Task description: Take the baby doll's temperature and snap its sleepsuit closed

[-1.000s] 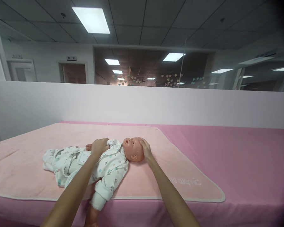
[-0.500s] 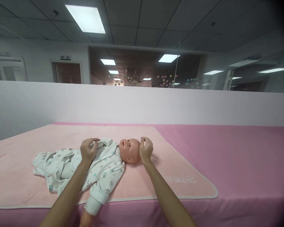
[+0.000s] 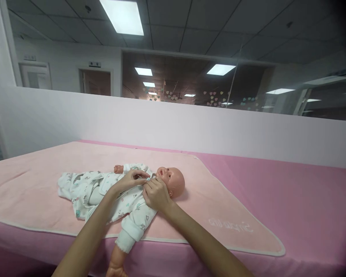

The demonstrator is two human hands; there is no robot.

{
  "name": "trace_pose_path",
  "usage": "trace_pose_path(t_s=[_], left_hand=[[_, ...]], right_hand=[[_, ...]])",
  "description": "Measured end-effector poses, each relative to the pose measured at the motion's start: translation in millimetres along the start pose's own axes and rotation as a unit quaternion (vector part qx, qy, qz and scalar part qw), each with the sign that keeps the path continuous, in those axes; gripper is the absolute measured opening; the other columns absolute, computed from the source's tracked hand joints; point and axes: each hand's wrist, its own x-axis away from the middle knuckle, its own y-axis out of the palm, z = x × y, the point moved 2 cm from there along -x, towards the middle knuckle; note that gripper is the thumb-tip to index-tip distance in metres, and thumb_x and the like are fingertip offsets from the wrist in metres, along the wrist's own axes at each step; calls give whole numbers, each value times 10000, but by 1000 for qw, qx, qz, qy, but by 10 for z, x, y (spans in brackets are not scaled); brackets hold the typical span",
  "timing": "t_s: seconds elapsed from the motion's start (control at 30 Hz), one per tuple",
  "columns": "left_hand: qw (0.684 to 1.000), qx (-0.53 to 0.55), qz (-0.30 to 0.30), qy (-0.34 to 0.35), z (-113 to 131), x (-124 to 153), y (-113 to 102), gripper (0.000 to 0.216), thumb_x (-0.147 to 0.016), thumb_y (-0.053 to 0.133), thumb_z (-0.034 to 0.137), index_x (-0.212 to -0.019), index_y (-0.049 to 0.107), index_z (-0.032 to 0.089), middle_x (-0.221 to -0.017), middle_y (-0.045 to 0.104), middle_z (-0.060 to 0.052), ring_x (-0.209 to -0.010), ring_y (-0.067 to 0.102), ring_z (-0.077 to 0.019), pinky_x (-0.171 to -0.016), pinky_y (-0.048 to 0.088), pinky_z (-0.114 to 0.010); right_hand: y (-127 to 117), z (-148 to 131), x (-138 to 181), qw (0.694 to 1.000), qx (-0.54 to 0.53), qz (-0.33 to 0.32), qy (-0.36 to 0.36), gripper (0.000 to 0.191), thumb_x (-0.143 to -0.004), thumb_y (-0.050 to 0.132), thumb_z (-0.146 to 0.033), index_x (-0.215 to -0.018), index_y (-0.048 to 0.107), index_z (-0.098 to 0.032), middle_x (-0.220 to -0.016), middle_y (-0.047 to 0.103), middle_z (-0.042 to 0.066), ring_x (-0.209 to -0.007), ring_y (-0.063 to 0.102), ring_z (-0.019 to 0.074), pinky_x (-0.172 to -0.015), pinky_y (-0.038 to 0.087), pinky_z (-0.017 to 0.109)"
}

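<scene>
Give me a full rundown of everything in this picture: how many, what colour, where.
Doll: one, pinkish-tan, on its back on the blanket
Doll's clothes: one set, white with small prints, on the doll
Blanket: one, peach, pale-edged, over the sheet
Sheet: one, pink, beneath the blanket
Low wall: one, white, behind the sheet
Doors: two, one white, one brown, background left
Ceiling lights: several, white, overhead
Left hand: one, bare, fingers at the doll's upper chest
Right hand: one, bare, fingers near the doll's collar

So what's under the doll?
A peach blanket, spread on pink cloth, lies under the doll. The patch right beneath its body is covered, so I can't see it.
</scene>
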Motion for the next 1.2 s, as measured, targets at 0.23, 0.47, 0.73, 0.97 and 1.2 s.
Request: trace_pose_path(t_s=[0.23, 0.47, 0.73, 0.97, 1.2], left_hand=[[982, 171, 64, -35, -171, -31, -89, 478, -568, 734, 246, -1027, 622, 168, -1022, 630, -88, -986, 550, -208, -858, 432, -322], [945, 272, 156, -94, -273, -40, -166, 546, -515, 752, 203, -1044, 618, 178, -995, 641, -92, -1091, 510, -247, -933, 381, -334], [940, 279, 172, -94, -253, -36, -168, 505, -527, 725, 205, -1023, 634, 176, -1132, 599, -95, -1123, 489, -257, -943, 378, -336], [947, 245, 187, -88, -177, 14, -141, 432, -564, 675, 208, -994, 649, 174, -1138, 602, -74, -1104, 499, -248, -925, 387, -328], [958, 210, 174, -92, -222, 14, -104, 346, -555, 691, 248, -885, 685, 143, -958, 672, -85, -948, 571, -250, -815, 423, -328]], right_hand=[[-10, 38, -163, 997, -17, -58, 40, 198, -812, 403, -125, -917, 571, -126, -932, 610, 99, -916, 516, 188, -816, 360, 319], [-5, 111, -505, 963, 35, -226, 141, 190, -770, 435, -56, -825, 599, -133, -824, 645, 107, -832, 581, 197, -755, 399, 306], [-44, 112, -655, 959, 24, -208, 192, 130, -736, 529, -52, -694, 618, -137, -732, 654, 110, -750, 613, 190, -675, 426, 268], [-659, 249, -429, 940, -133, 17, 313, 226, -798, 444, -111, -826, 658, -178, -856, 666, 63, -805, 610, 168, -700, 463, 273], [-1237, 301, -23, 740, -447, 194, 464, 264, -690, 610, -325, -885, 681, -162, -890, 686, 79, -828, 634, 193, -767, 500, 329]])
